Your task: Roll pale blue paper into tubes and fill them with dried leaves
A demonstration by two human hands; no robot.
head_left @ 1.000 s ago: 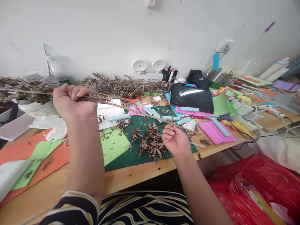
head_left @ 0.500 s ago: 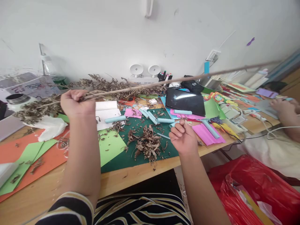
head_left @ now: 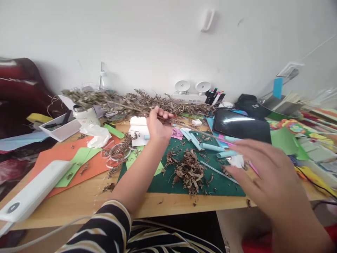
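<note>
My left hand [head_left: 159, 124] is closed round the stem of a dried leafy stalk [head_left: 102, 100]. The stalk's brown leaves spread out to the left of the hand, and its thin bare stem runs to the right. My right hand [head_left: 268, 172] hovers over the table's right side, fingers and thumb apart, smeared by motion. Between the hands, a pile of crumbled dry leaves [head_left: 190, 170] lies on a green mat [head_left: 163, 186]. Several light blue paper tubes [head_left: 212, 147] are behind the pile, and a white scrap [head_left: 236, 161] shows beside my right thumb.
More dried stalks [head_left: 158, 100] lie along the wall. A black tablet [head_left: 242, 126] rests at the right. On the left are a bottle [head_left: 86, 114], a white plastic bag [head_left: 100, 135], orange paper [head_left: 52, 151] and a white power bank-like device [head_left: 37, 189]. Markers [head_left: 214, 97] stand at the back.
The view has turned left. The stem, earlier raised and stretching far to the right, now sits lower across the table. My right hand has gone from curled to spread and come closer.
</note>
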